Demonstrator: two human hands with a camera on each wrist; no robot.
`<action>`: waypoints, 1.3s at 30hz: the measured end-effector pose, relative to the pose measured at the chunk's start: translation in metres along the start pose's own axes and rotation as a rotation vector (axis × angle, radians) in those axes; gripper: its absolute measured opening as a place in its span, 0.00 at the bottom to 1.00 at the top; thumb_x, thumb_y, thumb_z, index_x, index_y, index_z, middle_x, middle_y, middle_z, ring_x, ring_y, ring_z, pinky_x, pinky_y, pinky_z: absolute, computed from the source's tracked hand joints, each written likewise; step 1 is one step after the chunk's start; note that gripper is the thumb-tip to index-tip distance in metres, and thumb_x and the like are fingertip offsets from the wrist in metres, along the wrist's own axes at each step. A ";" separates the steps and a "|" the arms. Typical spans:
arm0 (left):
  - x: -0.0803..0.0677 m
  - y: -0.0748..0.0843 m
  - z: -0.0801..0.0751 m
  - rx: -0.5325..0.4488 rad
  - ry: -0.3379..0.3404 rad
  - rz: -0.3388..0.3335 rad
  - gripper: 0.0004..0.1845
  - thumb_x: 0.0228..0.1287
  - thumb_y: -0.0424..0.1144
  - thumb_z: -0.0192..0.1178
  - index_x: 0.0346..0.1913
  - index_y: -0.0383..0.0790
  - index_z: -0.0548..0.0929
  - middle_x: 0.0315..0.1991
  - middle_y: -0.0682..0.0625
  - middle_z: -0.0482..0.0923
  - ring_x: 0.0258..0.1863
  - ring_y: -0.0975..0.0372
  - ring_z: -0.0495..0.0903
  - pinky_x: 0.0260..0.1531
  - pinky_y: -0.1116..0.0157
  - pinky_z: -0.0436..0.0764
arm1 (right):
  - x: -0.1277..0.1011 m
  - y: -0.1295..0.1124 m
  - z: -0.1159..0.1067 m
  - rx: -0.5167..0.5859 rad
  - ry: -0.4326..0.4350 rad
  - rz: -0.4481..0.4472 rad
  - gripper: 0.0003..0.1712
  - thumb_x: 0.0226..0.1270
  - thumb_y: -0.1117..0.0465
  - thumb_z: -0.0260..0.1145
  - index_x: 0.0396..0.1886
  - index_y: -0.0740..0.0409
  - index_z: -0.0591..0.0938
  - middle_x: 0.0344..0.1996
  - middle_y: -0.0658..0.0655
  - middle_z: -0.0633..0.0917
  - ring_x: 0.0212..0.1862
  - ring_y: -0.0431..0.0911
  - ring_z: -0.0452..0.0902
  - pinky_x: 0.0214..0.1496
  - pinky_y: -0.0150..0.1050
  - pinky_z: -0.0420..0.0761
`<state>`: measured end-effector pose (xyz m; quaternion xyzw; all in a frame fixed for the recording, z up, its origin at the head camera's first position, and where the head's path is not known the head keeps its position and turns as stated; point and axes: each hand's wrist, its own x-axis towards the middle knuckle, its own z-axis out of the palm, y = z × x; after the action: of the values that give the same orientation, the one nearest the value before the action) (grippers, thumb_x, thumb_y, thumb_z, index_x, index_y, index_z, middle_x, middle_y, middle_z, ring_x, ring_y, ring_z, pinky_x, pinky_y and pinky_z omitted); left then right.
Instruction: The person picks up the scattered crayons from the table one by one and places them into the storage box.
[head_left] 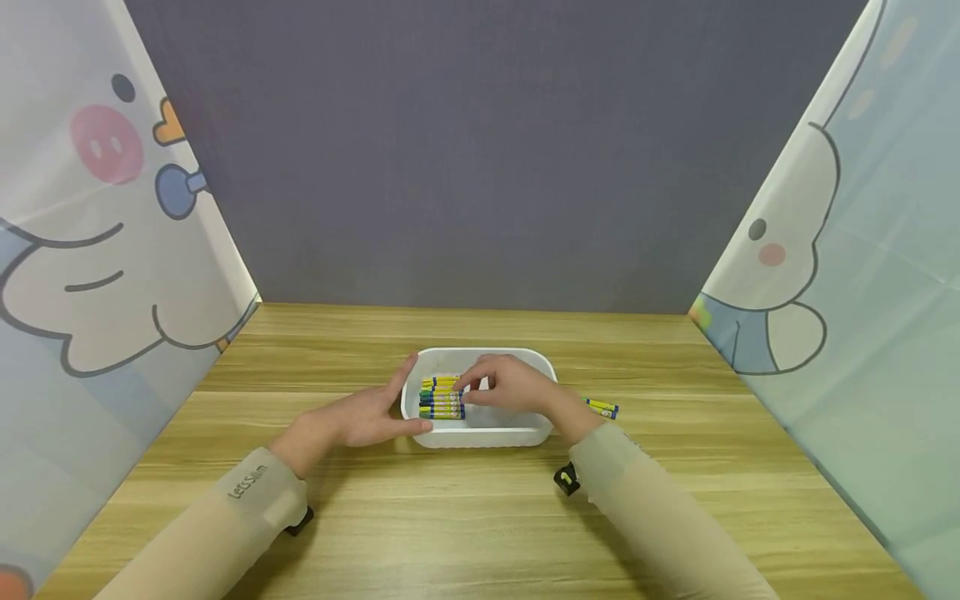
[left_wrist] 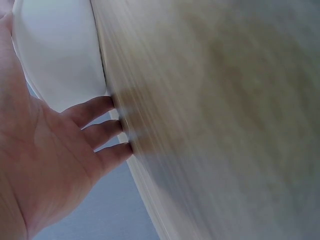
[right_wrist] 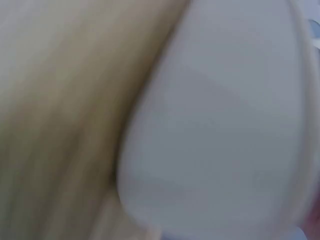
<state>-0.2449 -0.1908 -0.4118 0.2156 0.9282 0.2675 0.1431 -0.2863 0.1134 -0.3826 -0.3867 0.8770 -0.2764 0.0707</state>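
A white plastic tray point(head_left: 480, 436) stands mid-table on the wooden top. A row of yellow-and-blue crayons point(head_left: 440, 400) lies in its left half. My left hand point(head_left: 401, 402) rests against the tray's left end, with fingers straight along the side and the thumb along the front wall. In the left wrist view the left hand point(left_wrist: 55, 150) shows an open palm beside the tray point(left_wrist: 60, 55). My right hand point(head_left: 465, 390) reaches into the tray from the right with curled fingers, pinching the right end of a crayon in the row. The right wrist view is blurred and shows only the tray point(right_wrist: 225, 140).
One loose crayon point(head_left: 602, 407) lies on the table point(head_left: 480, 517) just right of the tray, behind my right wrist. Cartoon-printed curtains point(head_left: 90, 250) close in both sides, and a grey wall point(head_left: 480, 167) stands at the back.
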 end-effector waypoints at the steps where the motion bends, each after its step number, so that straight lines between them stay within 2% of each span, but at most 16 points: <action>1: 0.000 0.000 0.000 -0.002 0.001 0.000 0.68 0.70 0.76 0.63 0.91 0.51 0.28 0.76 0.31 0.74 0.69 0.46 0.80 0.73 0.37 0.74 | -0.006 0.002 -0.006 0.010 0.016 0.007 0.11 0.78 0.57 0.74 0.55 0.48 0.94 0.44 0.46 0.90 0.39 0.38 0.78 0.44 0.34 0.81; 6: 0.000 0.000 0.001 -0.014 0.007 0.000 0.68 0.70 0.75 0.64 0.91 0.52 0.28 0.77 0.32 0.73 0.71 0.45 0.79 0.75 0.36 0.72 | -0.044 0.013 -0.039 0.071 0.082 0.066 0.12 0.78 0.57 0.74 0.56 0.47 0.94 0.46 0.49 0.90 0.33 0.41 0.73 0.38 0.35 0.77; 12: 0.001 0.000 0.001 0.002 0.011 -0.008 0.68 0.70 0.76 0.63 0.91 0.53 0.27 0.77 0.31 0.73 0.72 0.44 0.78 0.75 0.36 0.71 | -0.092 0.052 -0.065 0.083 0.133 0.185 0.13 0.80 0.55 0.73 0.57 0.53 0.93 0.48 0.53 0.90 0.29 0.40 0.71 0.33 0.35 0.75; 16: 0.001 0.000 0.000 -0.002 0.012 -0.013 0.68 0.70 0.76 0.63 0.91 0.52 0.28 0.76 0.32 0.74 0.71 0.44 0.78 0.75 0.36 0.72 | -0.116 0.082 -0.073 0.050 0.100 0.231 0.12 0.80 0.60 0.71 0.55 0.58 0.93 0.50 0.59 0.90 0.30 0.41 0.70 0.33 0.35 0.74; 19: 0.001 0.001 0.000 -0.005 0.010 -0.007 0.68 0.70 0.76 0.63 0.91 0.53 0.28 0.75 0.33 0.75 0.71 0.44 0.78 0.75 0.36 0.71 | -0.130 0.100 -0.076 0.009 0.056 0.266 0.10 0.79 0.64 0.71 0.53 0.58 0.94 0.55 0.63 0.91 0.38 0.43 0.78 0.38 0.36 0.78; 22: 0.001 0.000 0.001 0.000 0.010 -0.004 0.68 0.70 0.75 0.63 0.91 0.52 0.28 0.75 0.33 0.75 0.71 0.44 0.78 0.75 0.36 0.71 | -0.139 0.111 -0.078 -0.021 0.026 0.304 0.09 0.77 0.64 0.72 0.50 0.54 0.95 0.55 0.61 0.92 0.49 0.46 0.85 0.47 0.39 0.82; 24: 0.001 0.000 0.001 0.004 0.010 -0.004 0.68 0.70 0.75 0.63 0.91 0.52 0.28 0.75 0.32 0.75 0.71 0.44 0.79 0.75 0.36 0.72 | -0.142 0.116 -0.078 -0.023 0.015 0.309 0.09 0.76 0.63 0.73 0.50 0.54 0.95 0.54 0.61 0.93 0.52 0.48 0.86 0.49 0.41 0.84; 35: 0.000 0.001 0.001 -0.006 0.011 -0.003 0.68 0.70 0.75 0.64 0.91 0.52 0.28 0.76 0.34 0.74 0.71 0.45 0.78 0.75 0.37 0.71 | -0.149 0.125 -0.080 -0.020 0.057 0.372 0.11 0.79 0.63 0.70 0.53 0.55 0.94 0.54 0.62 0.92 0.43 0.43 0.80 0.42 0.37 0.80; 39: 0.000 0.001 0.000 -0.013 0.010 -0.004 0.68 0.70 0.75 0.64 0.91 0.53 0.28 0.76 0.34 0.74 0.71 0.45 0.78 0.76 0.37 0.71 | -0.150 0.126 -0.080 -0.004 0.053 0.358 0.10 0.75 0.62 0.74 0.52 0.55 0.94 0.53 0.61 0.92 0.46 0.45 0.82 0.43 0.36 0.80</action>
<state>-0.2442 -0.1898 -0.4114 0.2116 0.9276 0.2741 0.1402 -0.2901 0.3245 -0.3971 -0.2170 0.9340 -0.2676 0.0949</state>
